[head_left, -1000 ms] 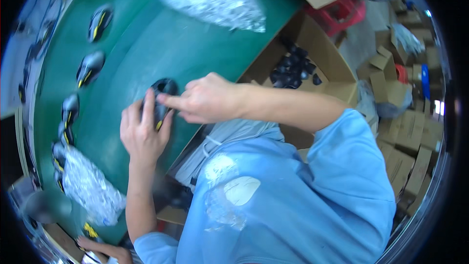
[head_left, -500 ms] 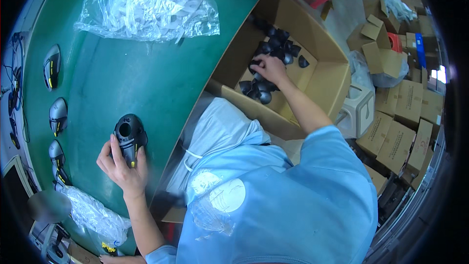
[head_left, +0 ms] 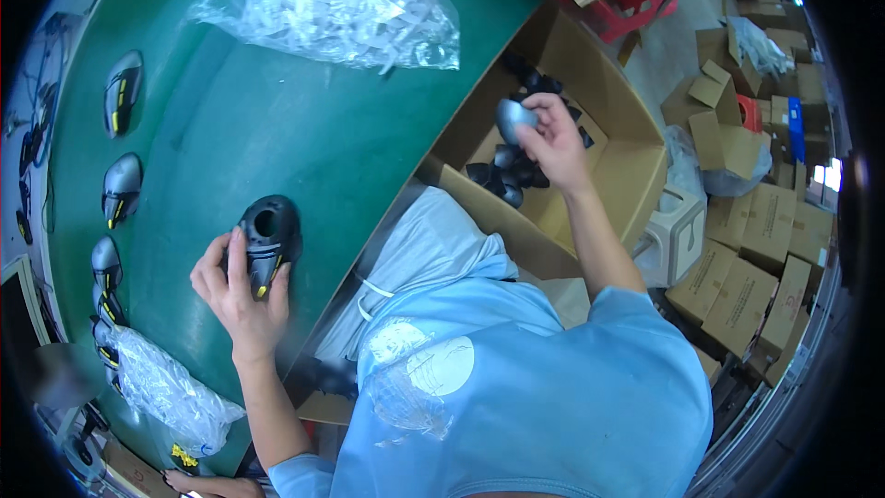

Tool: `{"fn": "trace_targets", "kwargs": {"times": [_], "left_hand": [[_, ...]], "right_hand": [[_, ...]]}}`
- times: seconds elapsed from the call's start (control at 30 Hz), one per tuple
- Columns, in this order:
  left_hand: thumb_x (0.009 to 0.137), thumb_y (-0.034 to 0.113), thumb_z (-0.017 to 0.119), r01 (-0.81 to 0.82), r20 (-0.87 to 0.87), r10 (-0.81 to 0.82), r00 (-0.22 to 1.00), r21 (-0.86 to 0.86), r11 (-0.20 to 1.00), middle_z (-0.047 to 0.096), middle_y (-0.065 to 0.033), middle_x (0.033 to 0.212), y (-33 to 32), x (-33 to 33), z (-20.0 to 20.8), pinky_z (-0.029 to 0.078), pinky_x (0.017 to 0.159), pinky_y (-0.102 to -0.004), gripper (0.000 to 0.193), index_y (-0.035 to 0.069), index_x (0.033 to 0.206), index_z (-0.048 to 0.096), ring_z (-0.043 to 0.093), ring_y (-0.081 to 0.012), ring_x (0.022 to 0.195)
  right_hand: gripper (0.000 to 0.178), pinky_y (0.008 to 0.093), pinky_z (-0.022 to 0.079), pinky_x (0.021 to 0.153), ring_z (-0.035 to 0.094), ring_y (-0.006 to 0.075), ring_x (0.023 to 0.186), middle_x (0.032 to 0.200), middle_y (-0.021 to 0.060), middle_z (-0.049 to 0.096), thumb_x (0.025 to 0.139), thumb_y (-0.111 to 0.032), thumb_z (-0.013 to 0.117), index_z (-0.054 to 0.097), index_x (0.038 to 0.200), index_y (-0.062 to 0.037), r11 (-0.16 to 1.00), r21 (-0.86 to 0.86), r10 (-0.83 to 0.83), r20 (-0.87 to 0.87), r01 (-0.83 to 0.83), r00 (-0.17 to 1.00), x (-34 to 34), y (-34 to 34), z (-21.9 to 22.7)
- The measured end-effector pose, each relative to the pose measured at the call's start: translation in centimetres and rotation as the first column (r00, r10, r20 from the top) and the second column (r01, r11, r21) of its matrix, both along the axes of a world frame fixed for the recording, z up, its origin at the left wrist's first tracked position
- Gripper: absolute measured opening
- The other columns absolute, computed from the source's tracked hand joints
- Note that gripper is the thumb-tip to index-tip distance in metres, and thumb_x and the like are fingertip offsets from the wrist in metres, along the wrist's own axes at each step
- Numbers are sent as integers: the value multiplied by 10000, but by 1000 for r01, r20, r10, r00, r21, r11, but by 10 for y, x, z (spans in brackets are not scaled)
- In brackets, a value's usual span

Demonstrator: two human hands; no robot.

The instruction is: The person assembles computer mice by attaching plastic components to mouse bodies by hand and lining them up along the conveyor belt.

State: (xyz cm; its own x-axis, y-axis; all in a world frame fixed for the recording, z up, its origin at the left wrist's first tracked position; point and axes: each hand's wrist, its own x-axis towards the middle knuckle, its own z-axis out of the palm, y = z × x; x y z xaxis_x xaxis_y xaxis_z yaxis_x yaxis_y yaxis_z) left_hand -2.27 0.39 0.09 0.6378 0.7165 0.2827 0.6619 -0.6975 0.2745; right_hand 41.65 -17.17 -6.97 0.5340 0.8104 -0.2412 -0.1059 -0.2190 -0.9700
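On the green worktop, my left hand [head_left: 244,290] is closed around a dark mouse-shaped plastic housing [head_left: 277,238]. The housing has a round opening near its far end and yellow marks near its near end. Over the cardboard box at right, my right hand [head_left: 556,143] pinches a smooth grey curved plastic cover [head_left: 513,120]. Below that hand, several dark curved covers [head_left: 505,166] lie loose in the cardboard box [head_left: 636,152]. The fingertips behind the held cover are partly hidden.
Several grey mouse-shaped units [head_left: 122,186] with yellow marks line the worktop's left side. A clear bag of pale plastic pieces [head_left: 341,14] lies at the far side, another plastic bag [head_left: 171,392] near left. A white stool [head_left: 678,235] and stacked cartons [head_left: 737,281] stand at right.
My right hand has lifted out of the pile in the box, now with a grey cover in its fingers. My left hand keeps its hold on the housing. The whole view has shifted slightly.
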Motion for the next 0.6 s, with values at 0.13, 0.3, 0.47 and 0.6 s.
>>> {"fn": "trace_targets", "kwargs": {"times": [0.13,0.3,0.47,0.6], "left_hand": [[791,207,912,66,63,-57,996,-154,986,673,-159,1406,12,8,11,400,1134,-504,681,38,1397,651,563,-397,1251],[767,261,933,101,143,-77,987,-168,981,682,-76,1434,18,12,5,402,1104,-490,689,119,1397,691,564,-368,1236],[779,296,934,44,182,-15,983,-158,986,685,-60,1424,12,6,1,420,1088,-490,698,132,1414,693,569,-354,1222],[783,319,934,63,202,-27,979,-175,982,687,-55,1414,14,5,2,427,1083,-494,703,136,1417,692,578,-343,1225]], "right_hand": [[341,217,493,745,613,42,854,1002,-9,681,1025,15,697,668,1363,-16,904,292,338,-35,-314,940,-45,47,79],[313,232,476,713,595,51,842,976,-22,644,1043,-62,712,738,1352,-20,711,148,702,-102,-687,705,-120,134,105],[249,336,574,802,710,206,911,1032,72,732,997,-76,753,787,1244,-63,666,30,516,703,-746,489,-165,166,79],[294,407,588,891,719,298,1021,1260,126,764,927,-159,831,799,1211,-85,618,99,407,808,-780,426,-162,167,71]]}}
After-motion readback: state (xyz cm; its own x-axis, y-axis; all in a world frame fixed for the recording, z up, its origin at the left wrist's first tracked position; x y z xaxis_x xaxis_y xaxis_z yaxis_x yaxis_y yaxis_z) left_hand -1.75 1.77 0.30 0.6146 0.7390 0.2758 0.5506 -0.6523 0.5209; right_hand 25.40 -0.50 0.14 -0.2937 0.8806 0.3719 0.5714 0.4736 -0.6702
